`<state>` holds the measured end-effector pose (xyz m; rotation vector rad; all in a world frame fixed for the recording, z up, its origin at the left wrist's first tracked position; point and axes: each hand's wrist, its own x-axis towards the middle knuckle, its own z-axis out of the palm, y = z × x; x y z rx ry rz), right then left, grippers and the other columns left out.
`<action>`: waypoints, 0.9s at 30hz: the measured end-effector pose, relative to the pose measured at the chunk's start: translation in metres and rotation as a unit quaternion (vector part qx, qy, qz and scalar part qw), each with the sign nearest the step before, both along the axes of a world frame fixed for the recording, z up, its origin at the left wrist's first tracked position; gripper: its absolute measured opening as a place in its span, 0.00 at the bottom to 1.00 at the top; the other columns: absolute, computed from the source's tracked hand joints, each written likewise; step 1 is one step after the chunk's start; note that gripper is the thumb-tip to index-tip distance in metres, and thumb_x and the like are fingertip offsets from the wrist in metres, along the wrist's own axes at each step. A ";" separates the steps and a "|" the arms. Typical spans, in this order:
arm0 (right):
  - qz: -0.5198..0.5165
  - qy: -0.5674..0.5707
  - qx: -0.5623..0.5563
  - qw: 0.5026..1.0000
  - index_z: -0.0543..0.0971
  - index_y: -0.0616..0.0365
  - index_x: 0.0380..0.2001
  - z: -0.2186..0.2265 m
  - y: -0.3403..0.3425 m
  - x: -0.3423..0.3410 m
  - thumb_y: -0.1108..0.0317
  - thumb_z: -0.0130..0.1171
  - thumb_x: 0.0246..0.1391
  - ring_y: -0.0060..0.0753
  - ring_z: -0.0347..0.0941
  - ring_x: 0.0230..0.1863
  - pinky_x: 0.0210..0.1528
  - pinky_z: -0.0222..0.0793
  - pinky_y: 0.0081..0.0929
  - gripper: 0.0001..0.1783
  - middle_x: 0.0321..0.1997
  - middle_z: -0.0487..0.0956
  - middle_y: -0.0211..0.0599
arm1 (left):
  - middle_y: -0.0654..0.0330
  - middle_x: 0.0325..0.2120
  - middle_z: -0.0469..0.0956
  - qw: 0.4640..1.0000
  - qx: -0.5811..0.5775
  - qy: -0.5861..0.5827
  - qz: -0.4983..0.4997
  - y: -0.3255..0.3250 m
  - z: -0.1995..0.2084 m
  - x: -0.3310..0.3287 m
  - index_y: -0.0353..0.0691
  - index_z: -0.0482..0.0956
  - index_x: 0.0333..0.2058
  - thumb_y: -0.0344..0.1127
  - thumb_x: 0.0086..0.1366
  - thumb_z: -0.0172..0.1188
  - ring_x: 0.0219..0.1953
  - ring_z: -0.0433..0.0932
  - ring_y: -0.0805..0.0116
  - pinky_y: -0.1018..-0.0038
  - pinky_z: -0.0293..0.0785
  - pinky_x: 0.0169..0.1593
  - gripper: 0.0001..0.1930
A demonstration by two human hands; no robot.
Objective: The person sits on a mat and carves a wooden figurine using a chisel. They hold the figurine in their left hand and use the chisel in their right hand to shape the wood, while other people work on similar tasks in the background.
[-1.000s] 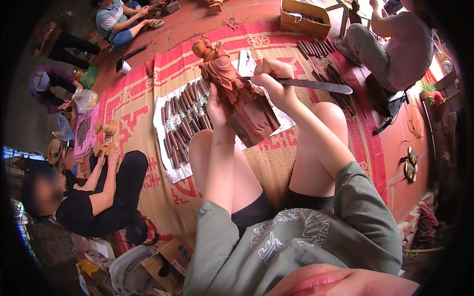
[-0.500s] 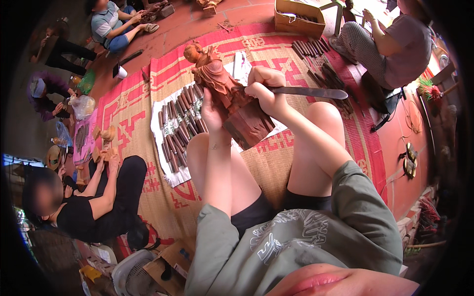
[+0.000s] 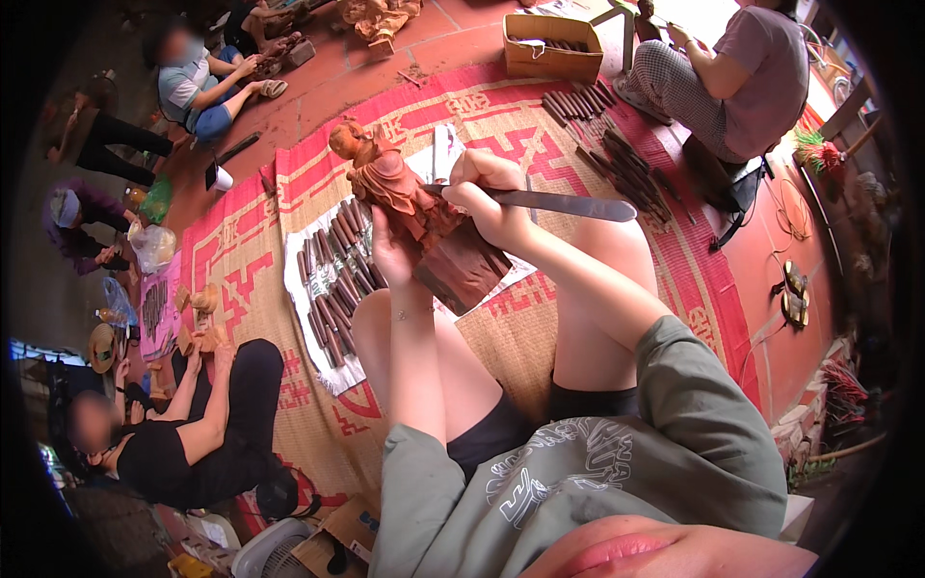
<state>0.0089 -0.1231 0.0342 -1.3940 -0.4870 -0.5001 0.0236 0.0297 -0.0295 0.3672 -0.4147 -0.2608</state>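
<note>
A reddish-brown carved wooden figurine (image 3: 405, 197) on a blocky base leans to the upper left above my knees. My left hand (image 3: 390, 250) is closed around its left side, low on the robe near the base. My right hand (image 3: 489, 193) is a fist around a long, flat, dark carving knife (image 3: 568, 203). The rounded end of the knife sticks out to the right, over my right knee. Its other end meets the figurine's side, where my fingers partly hide it. Beyond my left knee, several wood-handled carving tools (image 3: 332, 279) lie in rows on a white cloth (image 3: 339, 380).
A red and straw-coloured mat (image 3: 356, 433) spreads under me. More tools (image 3: 631, 169) lie at its right, near a cardboard box (image 3: 549, 63). A seated person (image 3: 193, 424) handles a pale carving at left; another person (image 3: 742, 82) sits at far right. Sandals (image 3: 793, 294) lie on the tiles.
The view has shifted, so surroundings sit a little lower or further left. The figurine and both hands have moved slightly left in view. The knife now slopes down more to the right.
</note>
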 end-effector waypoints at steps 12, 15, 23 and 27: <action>0.001 -0.006 0.026 1.000 0.56 0.59 0.11 0.006 0.002 0.002 0.83 0.51 0.36 0.20 0.57 0.19 0.23 0.55 0.19 0.15 0.15 0.65 0.33 | 0.51 0.51 0.68 0.995 0.063 0.050 0.058 -0.008 0.017 -0.009 0.35 0.60 0.56 0.51 0.67 0.42 0.50 0.70 0.57 0.59 0.64 0.57 0.28; 0.010 0.010 -0.005 1.000 0.56 0.59 0.11 0.003 -0.002 0.001 0.82 0.50 0.35 0.20 0.57 0.18 0.22 0.54 0.19 0.15 0.14 0.65 0.33 | 0.51 0.50 0.68 0.989 0.039 0.108 0.096 -0.015 0.026 -0.014 0.35 0.60 0.56 0.50 0.67 0.41 0.50 0.70 0.57 0.59 0.65 0.56 0.27; 0.020 0.022 0.031 0.999 0.57 0.59 0.11 0.005 0.002 0.002 0.83 0.49 0.35 0.20 0.57 0.19 0.23 0.54 0.19 0.13 0.15 0.65 0.33 | 0.52 0.51 0.68 0.998 0.017 0.036 0.039 -0.011 0.021 -0.011 0.34 0.59 0.57 0.51 0.66 0.42 0.51 0.70 0.56 0.58 0.65 0.56 0.29; 0.051 0.012 0.029 0.998 0.58 0.60 0.12 0.001 -0.005 -0.002 0.81 0.50 0.36 0.20 0.57 0.20 0.23 0.53 0.18 0.12 0.16 0.65 0.32 | 0.52 0.50 0.69 0.980 0.090 0.120 0.131 -0.016 0.030 -0.016 0.34 0.59 0.56 0.52 0.66 0.42 0.50 0.70 0.56 0.58 0.65 0.56 0.29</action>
